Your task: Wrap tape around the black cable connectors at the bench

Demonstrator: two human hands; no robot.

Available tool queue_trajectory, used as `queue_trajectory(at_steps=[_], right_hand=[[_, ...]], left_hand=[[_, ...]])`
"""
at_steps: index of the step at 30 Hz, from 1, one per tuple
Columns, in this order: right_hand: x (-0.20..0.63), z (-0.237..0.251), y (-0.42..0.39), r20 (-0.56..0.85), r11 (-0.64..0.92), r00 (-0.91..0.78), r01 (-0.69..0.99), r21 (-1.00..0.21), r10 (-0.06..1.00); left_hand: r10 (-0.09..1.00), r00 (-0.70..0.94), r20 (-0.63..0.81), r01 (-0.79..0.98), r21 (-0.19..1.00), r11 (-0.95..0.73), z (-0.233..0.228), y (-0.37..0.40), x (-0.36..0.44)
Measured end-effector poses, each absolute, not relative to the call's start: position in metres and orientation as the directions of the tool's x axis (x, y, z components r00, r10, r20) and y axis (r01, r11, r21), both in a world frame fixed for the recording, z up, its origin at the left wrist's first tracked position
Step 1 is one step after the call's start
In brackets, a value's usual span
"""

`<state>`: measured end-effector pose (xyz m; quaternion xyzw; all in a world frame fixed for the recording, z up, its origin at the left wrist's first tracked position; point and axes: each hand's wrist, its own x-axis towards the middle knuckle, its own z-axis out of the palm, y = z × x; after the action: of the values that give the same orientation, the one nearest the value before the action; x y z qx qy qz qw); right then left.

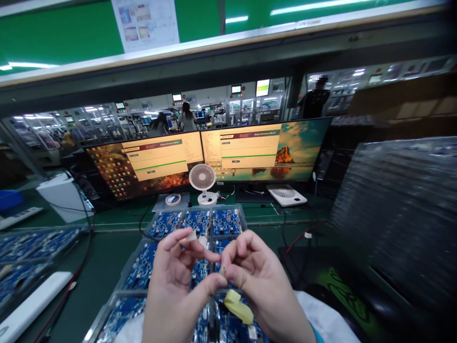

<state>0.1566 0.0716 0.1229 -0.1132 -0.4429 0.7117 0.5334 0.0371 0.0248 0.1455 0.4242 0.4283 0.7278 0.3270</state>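
Above a clear plastic tray of blue circuit boards (194,224) on the green worktop (107,257), the left hand (174,286) pinches a small beige strip of tape (191,237) between thumb and forefinger. The right hand (255,281), fingers curled narrow, grips a tiny piece at its fingertips, a yellow tape strip (238,307) hanging below it. A small white desk fan (203,180) stands behind the tray.
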Motion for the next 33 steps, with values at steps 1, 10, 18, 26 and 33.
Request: queue_trajectory(at_steps=[1,10,18,26,33], right_hand=[[0.155,0.121,0.072,0.313,-0.040,-0.395,-0.673,-0.738,0.864],[0.143,0.120,0.062,0.344,0.191,-0.160,-0.588,-0.786,0.925],[0.146,0.122,0.071,0.442,0.383,0.001,-0.503,-0.775,0.897],[0.150,0.129,0.066,0.240,-0.092,-0.339,-0.728,-0.680,0.910],[0.149,0.127,0.063,0.171,-0.225,-0.423,-0.733,-0.642,0.890]], left_hand=[[0.833,-0.435,0.342,-0.110,0.898,-0.427,0.146,0.025,0.038],[0.733,-0.448,0.512,0.127,0.848,-0.515,0.140,0.024,0.038],[0.732,-0.494,0.469,0.095,0.866,-0.491,0.138,0.022,0.050],[0.849,-0.365,0.381,-0.018,0.909,-0.416,0.138,0.031,0.027],[0.856,-0.381,0.349,-0.100,0.905,-0.413,0.139,0.026,0.030]])
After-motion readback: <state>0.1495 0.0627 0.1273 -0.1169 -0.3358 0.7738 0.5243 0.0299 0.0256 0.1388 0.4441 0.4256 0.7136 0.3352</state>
